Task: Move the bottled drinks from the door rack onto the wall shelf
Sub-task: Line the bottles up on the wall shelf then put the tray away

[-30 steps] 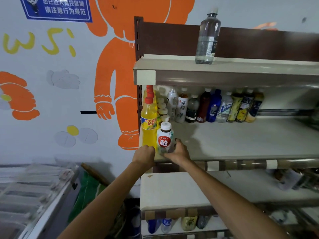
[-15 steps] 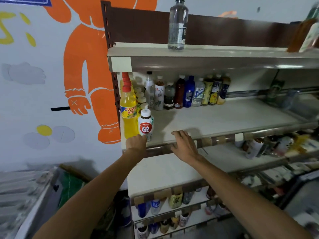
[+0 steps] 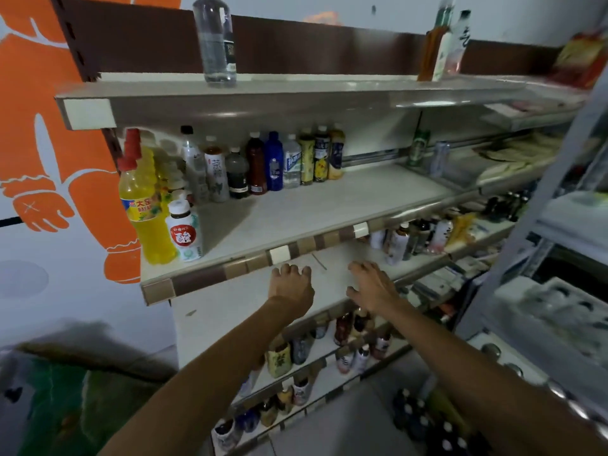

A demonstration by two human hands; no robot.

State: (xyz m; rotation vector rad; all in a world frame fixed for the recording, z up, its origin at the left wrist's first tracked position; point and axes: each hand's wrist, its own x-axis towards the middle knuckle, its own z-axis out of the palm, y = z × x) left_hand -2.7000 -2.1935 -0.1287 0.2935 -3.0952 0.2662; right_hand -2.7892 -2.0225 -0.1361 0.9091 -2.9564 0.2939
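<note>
**Standing upright at the shelf's front left, white bottle out of both hands**

A squat white plastic bottle with a white screw cap stands on the wall shelf, long axis vertical, cap up. Its round red label faces the camera and bears a large white "酸". It is just beside a taller yellow drink bottle with a red cap; that label shows "大" and Latin letters starting "BAY", the rest unclear. Along the back of the same smooth, pale shelf runs a row of upright bottles, one of them with a pale label reading "茶". A clear ribbed water bottle stands on the shelf above.

Both hands hang below the shelf's brown-and-cream front strip. The left hand has its fingers curled in and holds nothing. The right hand has its fingers spread, also holding nothing.
</note>
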